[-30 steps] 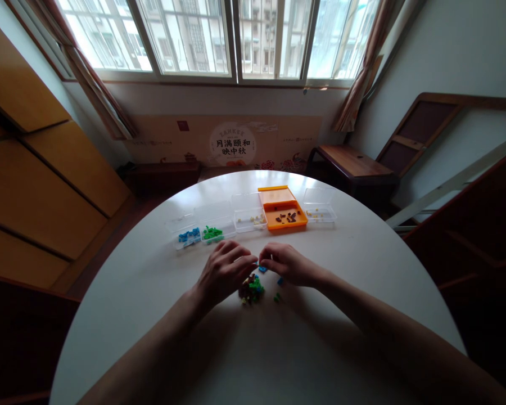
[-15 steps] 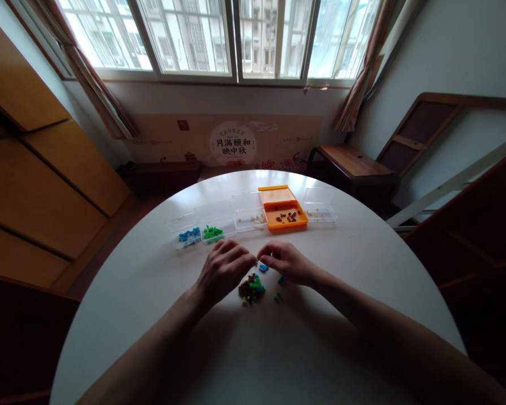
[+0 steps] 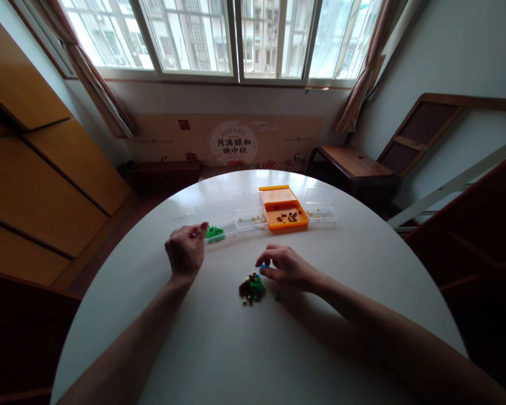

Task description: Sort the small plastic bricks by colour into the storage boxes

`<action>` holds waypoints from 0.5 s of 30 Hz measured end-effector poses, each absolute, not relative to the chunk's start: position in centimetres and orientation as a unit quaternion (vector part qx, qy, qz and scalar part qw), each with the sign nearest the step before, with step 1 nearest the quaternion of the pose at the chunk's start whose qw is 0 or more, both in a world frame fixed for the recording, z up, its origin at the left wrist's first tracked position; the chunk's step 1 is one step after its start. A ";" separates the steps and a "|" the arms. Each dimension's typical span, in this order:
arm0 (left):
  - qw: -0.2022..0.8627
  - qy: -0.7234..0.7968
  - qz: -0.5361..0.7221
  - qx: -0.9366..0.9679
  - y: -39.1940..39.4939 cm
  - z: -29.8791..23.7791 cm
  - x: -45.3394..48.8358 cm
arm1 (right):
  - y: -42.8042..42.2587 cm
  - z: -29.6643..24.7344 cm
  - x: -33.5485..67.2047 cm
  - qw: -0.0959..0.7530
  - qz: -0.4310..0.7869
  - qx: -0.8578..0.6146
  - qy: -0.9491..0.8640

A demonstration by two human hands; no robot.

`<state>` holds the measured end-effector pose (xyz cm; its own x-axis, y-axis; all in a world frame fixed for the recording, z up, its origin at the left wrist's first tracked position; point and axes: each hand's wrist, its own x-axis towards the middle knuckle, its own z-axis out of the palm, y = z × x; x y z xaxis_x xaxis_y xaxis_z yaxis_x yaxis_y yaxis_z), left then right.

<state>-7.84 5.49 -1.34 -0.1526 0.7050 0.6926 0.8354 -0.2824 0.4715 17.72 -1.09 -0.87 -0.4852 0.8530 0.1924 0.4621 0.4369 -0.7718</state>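
Observation:
My left hand (image 3: 185, 248) is over the clear box at the far left of the row and covers most of it. Its fingers are curled in with the thumb raised; anything inside them is hidden. Close to the table's middle, my right hand (image 3: 290, 266) has thumb and forefinger closed around a small blue building brick (image 3: 263, 266), partly hidden by the fingers. A heap of tiny brown, green, blue and cream bricks (image 3: 251, 289) lies just below its fingertips. Beside the heap, a small green brick (image 3: 277, 296) sits under the right wrist's shadow.
Beyond the hands stand a clear box with green bricks (image 3: 230, 232), a clear box with cream bricks (image 3: 251, 226), an orange box with brown bricks (image 3: 288, 226) and another clear box (image 3: 328, 216), lids raised. All rest on a round white table (image 3: 362, 315).
My left hand has moved away from the right, leftward to the far-left box, covering its blue bricks. My right hand has shifted slightly down onto the blue brick.

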 end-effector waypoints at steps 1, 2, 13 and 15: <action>0.066 -0.595 -0.471 -0.648 5.5 -1.4 -7.8 | -1.1 -0.9 17.8 0.294 0.330 -0.412 -0.797; 0.066 -0.591 -0.471 -0.651 5.4 -1.3 -7.8 | -1.0 -0.9 17.8 0.293 0.328 -0.409 -0.800; 0.060 -0.396 -0.446 -0.800 3.2 0.0 -5.4 | -1.3 -0.5 17.4 0.223 0.274 -0.382 -0.854; 0.067 -0.382 -0.432 -0.814 3.0 0.0 -5.3 | -1.5 -0.4 17.2 0.218 0.263 -0.380 -0.860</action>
